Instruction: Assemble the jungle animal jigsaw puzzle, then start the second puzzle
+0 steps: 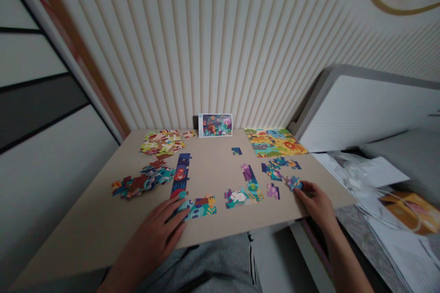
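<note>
My left hand (160, 229) lies with its fingers spread over the lower left corner of a joined puzzle section (201, 207), whose left edge strip (181, 171) runs upward. My right hand (314, 201) pinches a blue and purple puzzle piece (294, 183) near the table's right side. Close by lie a purple piece (273, 191) and several loose dark blue pieces (277, 165). Between the hands, a second joined section with a white rabbit (239, 197) turns upward at its right end. A single blue piece (236, 151) lies farther back.
A picture card (215, 125) stands at the back of the table (213, 169). Piles of light (161, 142) and dark pieces (147, 181) lie at left. An assembled animal puzzle (275, 142) is at back right. Papers and an orange box (409, 210) sit beyond the right edge.
</note>
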A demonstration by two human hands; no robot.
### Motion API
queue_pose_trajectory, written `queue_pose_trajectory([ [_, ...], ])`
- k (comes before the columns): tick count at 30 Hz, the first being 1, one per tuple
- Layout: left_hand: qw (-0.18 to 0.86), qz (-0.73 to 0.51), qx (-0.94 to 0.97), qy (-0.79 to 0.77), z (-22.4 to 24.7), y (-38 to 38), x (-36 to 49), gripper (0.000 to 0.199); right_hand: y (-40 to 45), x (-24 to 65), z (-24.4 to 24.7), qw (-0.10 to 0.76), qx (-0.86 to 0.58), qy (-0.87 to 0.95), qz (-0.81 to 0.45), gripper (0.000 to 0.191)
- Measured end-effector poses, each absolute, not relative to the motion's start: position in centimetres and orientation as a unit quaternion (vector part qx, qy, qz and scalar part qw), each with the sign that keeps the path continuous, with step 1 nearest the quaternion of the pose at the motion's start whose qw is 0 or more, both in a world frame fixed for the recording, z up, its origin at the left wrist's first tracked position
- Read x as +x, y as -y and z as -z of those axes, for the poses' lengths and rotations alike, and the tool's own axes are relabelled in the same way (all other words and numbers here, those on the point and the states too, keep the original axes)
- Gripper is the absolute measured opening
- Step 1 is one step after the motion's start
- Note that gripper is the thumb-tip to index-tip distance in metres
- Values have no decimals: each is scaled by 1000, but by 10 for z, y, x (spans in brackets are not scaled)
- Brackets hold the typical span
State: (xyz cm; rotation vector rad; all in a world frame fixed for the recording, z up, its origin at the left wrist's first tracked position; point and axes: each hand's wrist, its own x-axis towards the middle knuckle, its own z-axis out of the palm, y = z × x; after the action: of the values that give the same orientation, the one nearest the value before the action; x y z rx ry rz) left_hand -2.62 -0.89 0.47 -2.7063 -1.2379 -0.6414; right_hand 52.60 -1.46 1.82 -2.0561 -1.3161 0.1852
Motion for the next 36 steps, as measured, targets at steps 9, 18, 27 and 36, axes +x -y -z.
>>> queue_pose_trajectory([
  [9,56,216,-888,403,-9,11,-25,39,7,540,-7,243,-818,519,39,63],
  [18,46,211,-887,408,-7,10,-25,40,9,518,-15,287,-735,609,84,45],
  [27,46,215,-887,406,-10,12,-24,40,15,431,-34,309,-589,747,-8,26],
  [36,51,221,-887,403,-12,11,-22,39,19,456,-25,302,-617,726,32,26],
])
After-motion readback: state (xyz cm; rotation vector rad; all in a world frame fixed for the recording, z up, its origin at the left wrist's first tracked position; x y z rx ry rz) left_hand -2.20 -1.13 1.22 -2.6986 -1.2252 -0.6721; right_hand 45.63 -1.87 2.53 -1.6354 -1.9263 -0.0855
